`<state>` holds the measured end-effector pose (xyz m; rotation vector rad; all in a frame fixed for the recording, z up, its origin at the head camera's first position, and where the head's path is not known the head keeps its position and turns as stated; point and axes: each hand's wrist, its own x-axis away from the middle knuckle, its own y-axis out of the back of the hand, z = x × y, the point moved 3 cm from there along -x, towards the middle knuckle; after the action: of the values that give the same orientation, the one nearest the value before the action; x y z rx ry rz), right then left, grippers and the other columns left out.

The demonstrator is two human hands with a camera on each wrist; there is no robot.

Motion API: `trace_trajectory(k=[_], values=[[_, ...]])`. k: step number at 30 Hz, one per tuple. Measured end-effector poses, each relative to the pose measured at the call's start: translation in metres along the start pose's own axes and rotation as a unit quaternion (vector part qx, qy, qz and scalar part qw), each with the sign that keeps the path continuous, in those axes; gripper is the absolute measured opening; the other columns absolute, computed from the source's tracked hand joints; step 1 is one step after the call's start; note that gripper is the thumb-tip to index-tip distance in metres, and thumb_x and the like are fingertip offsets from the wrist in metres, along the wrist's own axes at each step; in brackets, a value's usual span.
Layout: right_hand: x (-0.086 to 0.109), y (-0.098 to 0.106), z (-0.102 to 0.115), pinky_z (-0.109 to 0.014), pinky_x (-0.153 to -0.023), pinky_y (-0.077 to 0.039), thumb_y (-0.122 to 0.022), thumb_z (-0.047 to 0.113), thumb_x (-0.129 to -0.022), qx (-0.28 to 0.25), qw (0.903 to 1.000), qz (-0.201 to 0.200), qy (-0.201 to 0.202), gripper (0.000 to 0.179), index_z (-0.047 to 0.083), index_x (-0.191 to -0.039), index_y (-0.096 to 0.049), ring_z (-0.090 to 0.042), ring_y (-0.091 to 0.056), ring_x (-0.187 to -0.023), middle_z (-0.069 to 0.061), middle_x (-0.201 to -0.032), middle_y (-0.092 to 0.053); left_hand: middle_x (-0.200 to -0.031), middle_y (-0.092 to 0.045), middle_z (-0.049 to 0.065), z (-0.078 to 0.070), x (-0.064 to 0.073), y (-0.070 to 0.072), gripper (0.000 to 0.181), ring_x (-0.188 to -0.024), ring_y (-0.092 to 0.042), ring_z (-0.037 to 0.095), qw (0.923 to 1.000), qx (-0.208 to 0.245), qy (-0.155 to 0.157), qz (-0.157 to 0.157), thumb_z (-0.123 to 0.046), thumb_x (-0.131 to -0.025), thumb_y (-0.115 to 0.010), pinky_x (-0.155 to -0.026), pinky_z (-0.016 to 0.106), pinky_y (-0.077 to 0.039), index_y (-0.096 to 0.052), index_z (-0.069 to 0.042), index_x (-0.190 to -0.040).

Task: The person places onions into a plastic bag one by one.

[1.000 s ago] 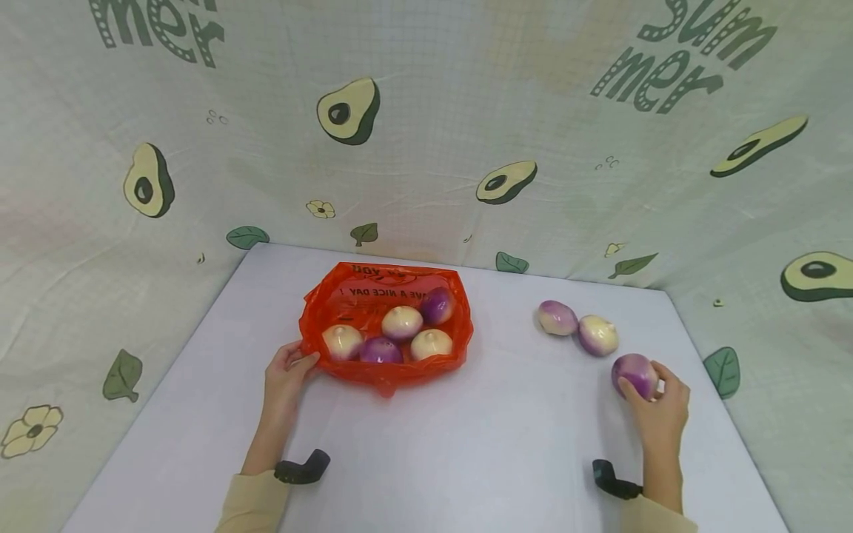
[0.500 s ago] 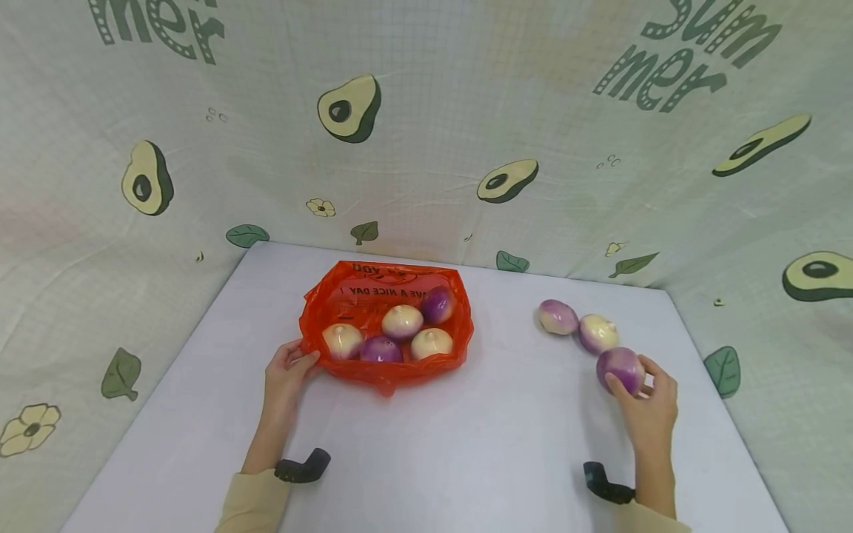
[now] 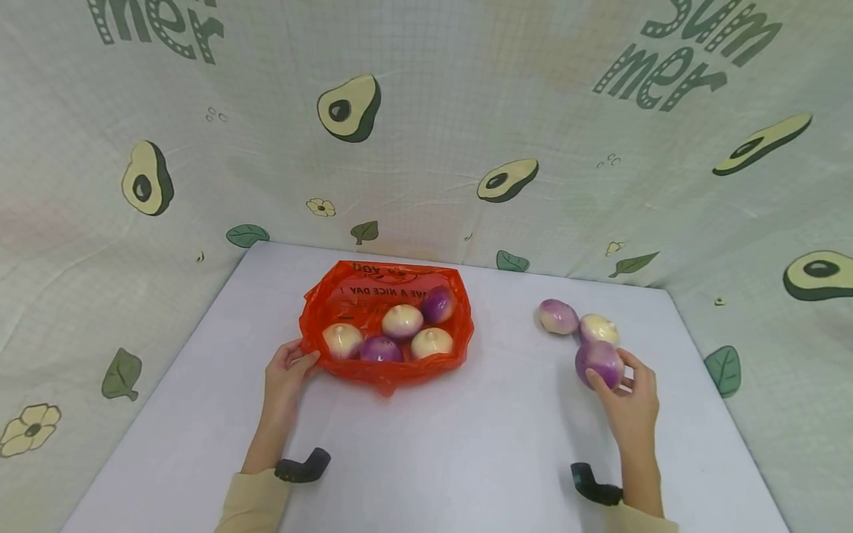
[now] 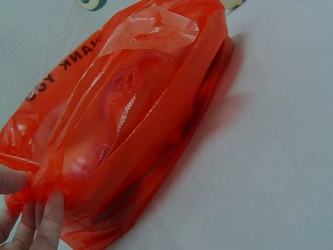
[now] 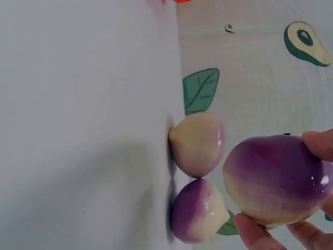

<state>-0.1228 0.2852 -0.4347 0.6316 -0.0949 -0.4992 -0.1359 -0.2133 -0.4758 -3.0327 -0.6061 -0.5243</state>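
1. Fingers (image 5: 255,234) of the right hand (image 3: 633,403): were curled round a held bulb (image 3: 598,363), purple above and cream below, with the thumb on its near side.
2. Held bulb: appeared raised off the white tabletop (image 3: 506,437); roundish, slightly squat; the direction of its own axis could not be told with certainty.
3. Red plastic bag (image 3: 413,372): lay to the left of the right hand's fingers, well apart, with tabletop between. This sideways offset was, by judgement, the relation that mattered most.
4. Bag opening: faced upward; was wider from side to side than from front to back, its long axis running roughly towards the held bulb. The bag's right end was the end nearest that bulb.
5. Left hand (image 3: 285,370): was the nearer hand to the bag, touching it; its thumb and fingers pinched the plastic at the near left edge, the end farthest from the held bulb.
6. Bagged bulbs (image 3: 402,323): five were visible, three along the near side, one in the middle, one at the far right; red lining showed at far left.
7. Loose bulbs, two: a pinkish bulb (image 3: 557,317) and a pale bulb (image 3: 600,328) sat side by side on the tabletop, just beyond the held bulb. The right wrist view showed a slim gap between them and it.
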Motion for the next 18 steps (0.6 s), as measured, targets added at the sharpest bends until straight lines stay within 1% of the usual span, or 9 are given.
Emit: trace_trajectory(k=[6,11,16,18], values=[[0.006,-0.009,0.006,0.003,-0.067,-0.035,-0.067,0.031,-0.084,-0.006,0.9996,0.022,0.018,0.063,0.01,-0.137,-0.04,-0.021,-0.045,-0.102,-0.016,-0.134,-0.04,-0.108,-0.052,0.0,-0.001,0.001,0.0,0.046,-0.088,-0.057,0.002,1.0,-0.003,-0.001,0.001,-0.024,-0.091,-0.06,-0.092,0.027,-0.049,-0.043,-0.009,-0.131],[0.011,-0.014,0.009,0.004,-0.068,-0.035,-0.069,0.03,-0.084,-0.01,0.999,0.029,0.032,0.061,0.01,-0.135,-0.041,-0.017,-0.045,-0.102,-0.013,-0.13,-0.043,-0.108,-0.051,0.0,-0.001,0.001,0.001,0.046,-0.088,-0.057,0.002,1.0,-0.002,-0.002,0.004,-0.023,-0.091,-0.059,-0.093,0.028,-0.049,-0.042,-0.008,-0.131],[0.013,-0.019,0.012,0.002,-0.071,-0.037,-0.071,0.027,-0.082,-0.017,0.9984,0.036,0.04,0.06,0.013,-0.134,-0.044,-0.011,-0.044,-0.098,-0.007,-0.126,-0.045,-0.109,-0.051,0.001,-0.002,0.001,0.001,0.047,-0.089,-0.057,0.003,1.0,-0.001,-0.005,0.006,-0.023,-0.091,-0.059,-0.093,0.027,-0.049,-0.042,-0.008,-0.132],[0.014,-0.022,0.013,0.002,-0.072,-0.038,-0.071,0.027,-0.082,-0.022,0.9979,0.042,0.044,0.059,0.014,-0.133,-0.044,-0.01,-0.045,-0.098,-0.005,-0.125,-0.045,-0.109,-0.051,0.001,-0.002,0.001,0.001,0.047,-0.089,-0.057,0.003,1.0,0.001,-0.005,0.006,-0.023,-0.091,-0.059,-0.092,0.027,-0.049,-0.042,-0.007,-0.132]])
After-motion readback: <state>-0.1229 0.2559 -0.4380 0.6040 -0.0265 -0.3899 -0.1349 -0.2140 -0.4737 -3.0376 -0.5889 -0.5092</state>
